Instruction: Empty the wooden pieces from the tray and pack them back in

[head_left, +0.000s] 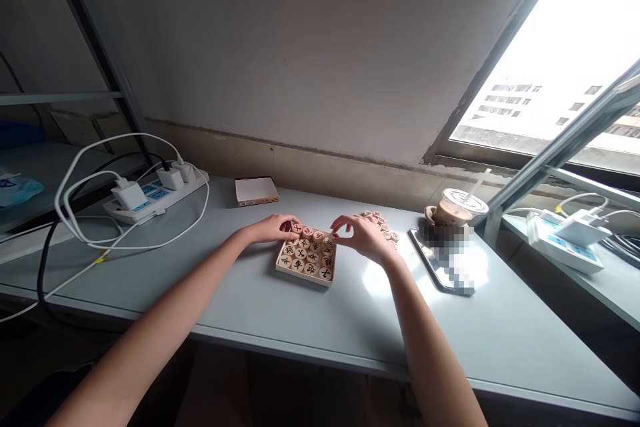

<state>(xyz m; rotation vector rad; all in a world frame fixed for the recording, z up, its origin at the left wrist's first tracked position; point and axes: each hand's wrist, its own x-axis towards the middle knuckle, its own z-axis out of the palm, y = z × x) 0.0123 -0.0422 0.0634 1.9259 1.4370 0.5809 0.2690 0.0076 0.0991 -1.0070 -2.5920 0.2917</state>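
Observation:
A shallow open box (305,277) of round wooden Chinese chess pieces (301,253) stands on the table between my hands. Black characters mark most visible pieces; red ones show along the far row. At the far left corner, my left hand (273,229) has its thumb and fingers bent around a red-marked chess piece (297,228). My right hand (365,235) hovers by the far right corner, thumb and forefinger curved with a gap between them, and no piece clearly shows in it. More red-marked pieces (383,223) lie in rows behind the right hand, partly hidden by it.
Behind the left hand lies a box lid (257,191), inside facing up. A power strip (160,195) with chargers and looping white cables (75,213) occupies the left. To the right are a phone (435,267) and a lidded drink cup (456,208) with a straw, partly blurred.

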